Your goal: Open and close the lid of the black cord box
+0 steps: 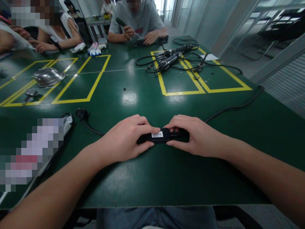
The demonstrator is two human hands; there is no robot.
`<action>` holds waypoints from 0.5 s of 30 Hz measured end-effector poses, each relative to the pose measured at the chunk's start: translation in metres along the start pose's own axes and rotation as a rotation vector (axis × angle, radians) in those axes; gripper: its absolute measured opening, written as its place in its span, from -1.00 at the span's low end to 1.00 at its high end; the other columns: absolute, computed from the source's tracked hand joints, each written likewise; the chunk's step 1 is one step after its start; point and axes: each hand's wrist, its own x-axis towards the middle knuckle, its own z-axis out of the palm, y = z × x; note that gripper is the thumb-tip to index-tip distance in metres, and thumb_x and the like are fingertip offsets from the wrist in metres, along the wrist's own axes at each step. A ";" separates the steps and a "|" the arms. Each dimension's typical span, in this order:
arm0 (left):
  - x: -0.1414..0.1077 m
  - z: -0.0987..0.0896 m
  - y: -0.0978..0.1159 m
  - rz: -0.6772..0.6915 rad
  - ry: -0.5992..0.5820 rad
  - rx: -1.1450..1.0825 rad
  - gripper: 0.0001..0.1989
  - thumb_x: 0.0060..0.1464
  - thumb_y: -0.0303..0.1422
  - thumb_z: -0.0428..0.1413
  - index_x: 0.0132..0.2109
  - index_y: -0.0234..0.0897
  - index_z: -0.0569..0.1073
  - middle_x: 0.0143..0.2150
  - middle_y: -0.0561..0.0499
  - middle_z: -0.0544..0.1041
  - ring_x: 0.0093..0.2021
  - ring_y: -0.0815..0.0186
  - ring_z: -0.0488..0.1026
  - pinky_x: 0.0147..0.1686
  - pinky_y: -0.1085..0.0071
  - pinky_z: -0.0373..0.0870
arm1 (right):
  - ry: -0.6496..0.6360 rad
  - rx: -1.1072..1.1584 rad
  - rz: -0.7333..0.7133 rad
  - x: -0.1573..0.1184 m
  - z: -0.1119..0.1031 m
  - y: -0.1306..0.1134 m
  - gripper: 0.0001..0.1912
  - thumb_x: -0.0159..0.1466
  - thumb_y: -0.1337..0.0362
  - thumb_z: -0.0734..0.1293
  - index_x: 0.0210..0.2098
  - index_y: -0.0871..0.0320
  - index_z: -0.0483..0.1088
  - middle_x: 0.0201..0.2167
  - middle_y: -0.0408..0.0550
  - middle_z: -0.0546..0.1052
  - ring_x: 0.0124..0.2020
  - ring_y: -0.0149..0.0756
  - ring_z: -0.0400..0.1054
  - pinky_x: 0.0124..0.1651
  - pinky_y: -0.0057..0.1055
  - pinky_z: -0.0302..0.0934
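A small black box [163, 135] with a white printed label lies near the front middle of the green table [143, 181]. My left hand [130, 136] grips its left part between thumb and fingers, a fingertip at the label's edge. From the other side, my right hand [193, 135] pinches the right end, where a black cable leaves the box. This cable [228, 108] runs on to the table's right edge. Left of my left hand, a black plug [82, 114] rests on the table, its cord leading under that hand.
Black tools with tangled cables [169, 60] lie at the back right, across yellow tape rectangles. A metal bowl [49, 76] and a small metal part [30, 93] are at the left. A blurred-out packet [35, 149] lies front left. Across the table, a person [138, 22] holds a screwdriver.
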 end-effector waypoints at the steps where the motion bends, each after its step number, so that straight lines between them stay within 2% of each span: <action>1: 0.000 0.000 0.000 0.004 0.005 0.001 -0.66 0.35 -0.39 0.31 0.23 -0.19 0.67 0.00 -0.08 0.67 0.00 0.13 0.60 -0.02 0.24 0.53 | -0.002 0.001 -0.004 0.000 0.000 0.000 -0.77 0.33 0.31 0.58 -0.05 0.13 0.56 -0.22 -0.05 0.62 -0.22 -0.18 0.52 -0.18 -0.31 0.36; 11: 0.001 0.004 -0.005 0.032 0.050 -0.046 -0.65 0.32 -0.37 0.31 0.22 -0.20 0.66 -0.02 -0.08 0.66 -0.02 0.15 0.60 -0.04 0.28 0.51 | -0.017 -0.071 -0.048 0.001 0.000 0.001 -0.79 0.37 0.26 0.53 -0.04 0.14 0.52 -0.24 -0.05 0.58 -0.23 -0.17 0.49 -0.19 -0.28 0.33; 15: 0.002 0.005 -0.011 -0.004 0.109 -0.199 -0.68 0.36 -0.28 0.28 0.20 -0.22 0.68 -0.04 -0.06 0.68 -0.09 0.21 0.62 -0.06 0.30 0.52 | 0.000 -0.076 -0.031 -0.001 -0.001 0.002 -0.67 0.39 0.20 0.51 0.10 0.10 0.49 -0.25 -0.08 0.58 -0.26 -0.17 0.50 -0.18 -0.25 0.33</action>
